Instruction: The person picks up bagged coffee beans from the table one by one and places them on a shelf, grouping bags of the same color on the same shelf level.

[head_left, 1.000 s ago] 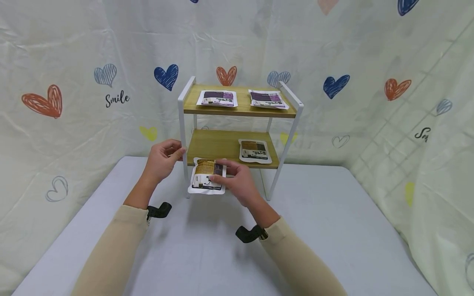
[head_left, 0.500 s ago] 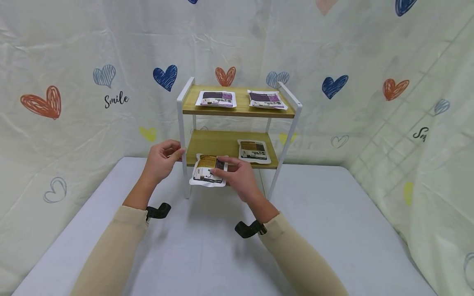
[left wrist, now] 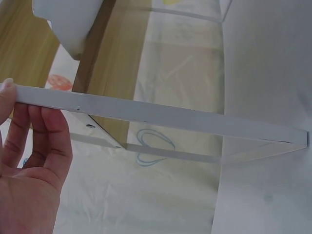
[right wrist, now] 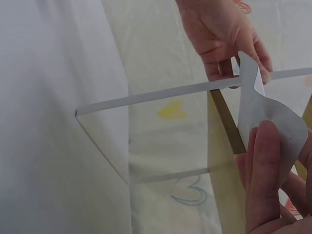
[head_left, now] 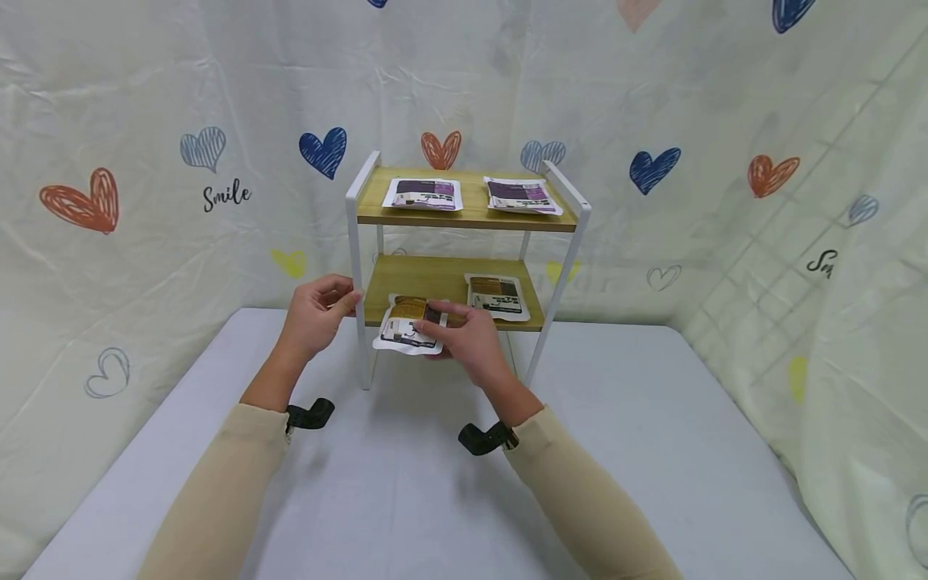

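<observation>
In the head view my right hand [head_left: 474, 342] grips a white pouch [head_left: 409, 326] with a gold and black label, thumb on top and fingers beneath. The pouch is at the front edge of the lower shelf [head_left: 420, 274], left half, tilted with its near end sticking out. The right wrist view shows the pouch's plain white back [right wrist: 280, 122] against my fingers. My left hand [head_left: 317, 314] pinches the front left leg of the white-framed rack; in the left wrist view, thumb and fingers are on either side of this white leg [left wrist: 161, 112].
Another gold-labelled pouch [head_left: 497, 296] lies on the lower shelf's right side. On the upper shelf [head_left: 474, 189] rest purple-labelled pouches, one at left [head_left: 424, 194] and a stack at right [head_left: 522, 196]. The rack stands on a white-covered table [head_left: 406, 483] before a heart-printed curtain [head_left: 254, 105].
My right hand has moved the pouch up and forward, from in front of the lower shelf to over its front edge. The left hand stays on the rack leg.
</observation>
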Tool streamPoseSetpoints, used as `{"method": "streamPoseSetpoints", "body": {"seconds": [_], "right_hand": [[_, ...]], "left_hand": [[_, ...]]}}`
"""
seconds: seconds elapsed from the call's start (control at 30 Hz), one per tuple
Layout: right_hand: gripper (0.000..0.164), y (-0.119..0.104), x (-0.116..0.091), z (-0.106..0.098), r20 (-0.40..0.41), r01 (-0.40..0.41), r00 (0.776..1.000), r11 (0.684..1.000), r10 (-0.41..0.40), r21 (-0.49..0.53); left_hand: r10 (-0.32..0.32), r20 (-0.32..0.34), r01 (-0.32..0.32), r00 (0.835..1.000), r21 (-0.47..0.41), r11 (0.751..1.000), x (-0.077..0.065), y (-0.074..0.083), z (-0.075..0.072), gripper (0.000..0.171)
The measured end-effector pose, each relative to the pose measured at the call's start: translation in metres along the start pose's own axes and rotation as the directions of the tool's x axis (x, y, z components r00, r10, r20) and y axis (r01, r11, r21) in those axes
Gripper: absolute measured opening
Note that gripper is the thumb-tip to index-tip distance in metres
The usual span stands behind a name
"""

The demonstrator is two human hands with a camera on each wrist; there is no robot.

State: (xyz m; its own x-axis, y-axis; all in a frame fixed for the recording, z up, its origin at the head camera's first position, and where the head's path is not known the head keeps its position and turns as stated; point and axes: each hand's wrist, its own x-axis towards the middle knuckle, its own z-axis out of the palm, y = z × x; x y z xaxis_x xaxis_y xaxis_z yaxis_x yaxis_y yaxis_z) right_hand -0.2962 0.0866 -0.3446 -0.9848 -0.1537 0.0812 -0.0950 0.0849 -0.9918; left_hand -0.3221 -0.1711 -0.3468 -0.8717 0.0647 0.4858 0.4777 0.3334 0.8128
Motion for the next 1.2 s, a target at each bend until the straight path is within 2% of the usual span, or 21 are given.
{"method": "streamPoseSetpoints", "body": {"seconds": [0.3, 0.5, 0.83, 1.03, 1.2], "right_hand": [[0.045, -0.003, 0.002, -0.001, 0.000, -0.029, 1.000, 1.000, 0.029, -0.010], [0.054, -0.005, -0.003, -0.003, 0.018, -0.020, 1.000, 1.000, 0.020, -0.013], [0.080, -0.008, -0.015, -0.007, 0.067, 0.006, 0.998, 0.979, 0.008, -0.202], [0.080, -0.009, -0.017, -0.005, 0.053, 0.025, 0.999, 0.965, -0.011, -0.260], [0.077, -0.009, -0.017, -0.003, 0.037, 0.026, 0.999, 0.964, -0.016, -0.266]], "left_hand": [[0.000, 0.012, 0.000, 1.000, -0.014, 1.000, 0.000, 0.001, 0.000, 0.031], [-0.005, 0.010, 0.005, 1.000, -0.006, 1.000, 0.000, 0.001, -0.001, 0.033], [0.009, 0.016, -0.009, 1.000, -0.018, 1.000, -0.001, 0.002, -0.001, 0.032], [0.014, 0.014, -0.014, 1.000, -0.015, 1.000, -0.001, 0.000, -0.001, 0.032], [0.010, 0.012, -0.010, 1.000, -0.019, 1.000, -0.001, 0.001, -0.001, 0.031]]}}
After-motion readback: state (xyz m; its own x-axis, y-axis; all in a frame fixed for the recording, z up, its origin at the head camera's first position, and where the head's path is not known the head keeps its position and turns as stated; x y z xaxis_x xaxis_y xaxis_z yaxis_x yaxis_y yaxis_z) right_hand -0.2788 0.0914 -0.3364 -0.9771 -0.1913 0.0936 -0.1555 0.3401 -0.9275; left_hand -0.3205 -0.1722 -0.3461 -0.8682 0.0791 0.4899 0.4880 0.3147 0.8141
